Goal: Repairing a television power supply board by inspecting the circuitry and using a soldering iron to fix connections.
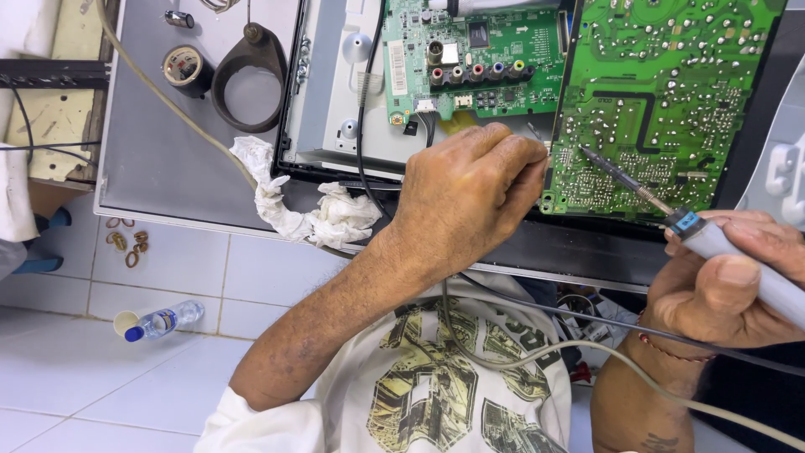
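My left hand (470, 189) is curled at the lower left edge of a large green circuit board (671, 84), solder side up, and its fingertips pinch that edge. A thin grey wire end pokes out above the fingers. My right hand (729, 289) grips a soldering iron (713, 239) with a grey handle and a blue collar. Its dark tip rests on the board near the left edge, just right of my left fingers. A smaller green board (474, 59) with coloured sockets lies further back on a metal chassis (331, 101).
A crumpled white rag (310, 214) lies at the chassis corner. A tape roll (186, 67) and a black ring-shaped part (247, 80) sit on the grey panel at left. Cables cross my lap. On the tiled floor lie a water bottle (163, 320) and brown rings (126, 243).
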